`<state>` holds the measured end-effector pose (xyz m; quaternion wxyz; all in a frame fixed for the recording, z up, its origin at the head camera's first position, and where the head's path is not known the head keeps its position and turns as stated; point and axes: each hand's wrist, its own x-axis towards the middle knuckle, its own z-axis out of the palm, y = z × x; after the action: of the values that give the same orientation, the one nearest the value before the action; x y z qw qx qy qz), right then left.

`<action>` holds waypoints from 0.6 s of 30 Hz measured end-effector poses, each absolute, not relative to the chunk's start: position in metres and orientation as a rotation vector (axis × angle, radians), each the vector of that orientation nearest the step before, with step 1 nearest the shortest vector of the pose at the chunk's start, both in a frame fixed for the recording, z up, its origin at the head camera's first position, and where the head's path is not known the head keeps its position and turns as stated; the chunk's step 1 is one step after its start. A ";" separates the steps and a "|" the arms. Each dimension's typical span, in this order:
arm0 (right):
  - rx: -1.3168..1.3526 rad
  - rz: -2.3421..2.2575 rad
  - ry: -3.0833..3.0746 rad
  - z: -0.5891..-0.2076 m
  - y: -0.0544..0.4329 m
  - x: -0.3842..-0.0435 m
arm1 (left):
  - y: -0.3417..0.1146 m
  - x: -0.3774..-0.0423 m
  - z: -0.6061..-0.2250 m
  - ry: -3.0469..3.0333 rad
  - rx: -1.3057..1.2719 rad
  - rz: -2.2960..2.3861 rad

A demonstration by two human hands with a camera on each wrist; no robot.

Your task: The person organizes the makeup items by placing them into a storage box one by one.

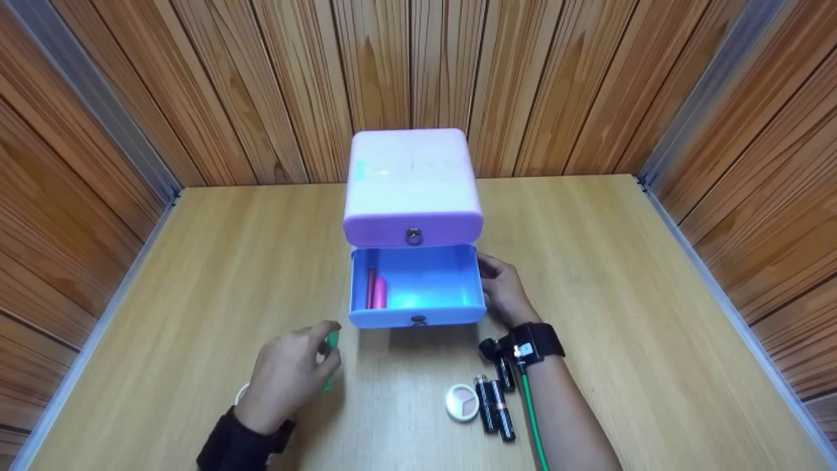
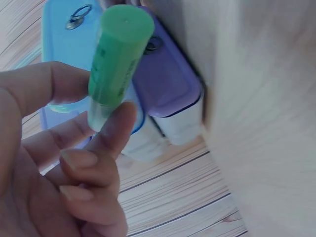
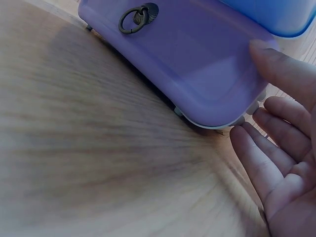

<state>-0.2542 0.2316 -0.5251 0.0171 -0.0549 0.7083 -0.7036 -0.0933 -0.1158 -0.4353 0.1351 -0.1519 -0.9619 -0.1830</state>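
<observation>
While pinching a green-capped tube (image 2: 120, 54) between thumb and fingers of the left hand (image 1: 288, 373), below and left of the pulled-out blue drawer (image 1: 431, 281) in the head view, touches the right edge of the purple lower drawer (image 3: 197, 64) with the thumb of the right hand (image 1: 507, 293), with fingers loosely extended, gripping nothing. Lying along the left wall of the blue drawer, near frame centre: a dark red stick (image 1: 371, 288) and a pink tube (image 1: 380, 293). Resting on the surface (image 1: 261, 261), lower right of centre: a round three-shade compact (image 1: 462, 402), beside black lipstick tubes (image 1: 486, 405).
</observation>
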 end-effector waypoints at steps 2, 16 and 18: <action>-0.178 -2.190 2.199 -0.524 0.232 -0.253 | -0.115 -0.094 -0.432 -2.747 -0.453 -0.545; -0.183 -2.212 2.177 -0.525 0.231 -0.253 | -0.104 -0.105 -0.401 -2.613 -0.532 -0.554; -0.192 -2.204 2.180 -0.525 0.231 -0.254 | -0.101 -0.107 -0.396 -2.586 -0.557 -0.546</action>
<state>-0.2538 0.2309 -0.5253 0.0176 -0.0619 0.7017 -0.7096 -0.1074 -0.1012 -0.3959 0.2185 -0.2011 -0.9343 -0.1972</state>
